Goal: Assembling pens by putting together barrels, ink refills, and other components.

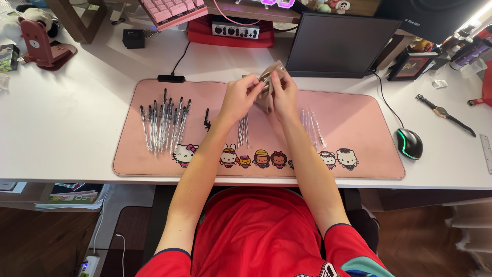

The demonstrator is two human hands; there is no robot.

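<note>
A: Head view — a small brown pouch [267, 84] is held up over the far edge of the pink desk mat [369, 154], pinched between both hands. What is seen of the grip?

B: The left hand [240, 97] is closed on the pouch's left side and the right hand [283, 92] on its right, fingertips gathered at the top edge. Whether something thin is also pinched there cannot be told.

A: How is the pouch judged to handle?

B: It is judged light and soft, likely to crumple; it is best taken by its upper corners, as it is held here.

A: And what is laid out around it?

B: A row of assembled pens [163, 125] is spread on the mat well to the left, a few thin refills [243, 129] lie just below the left wrist, and clear pen barrels [311, 125] are set to the right. A computer mouse [408, 143] and a wristwatch [444, 113] are seen beyond the mat's right end.
</note>
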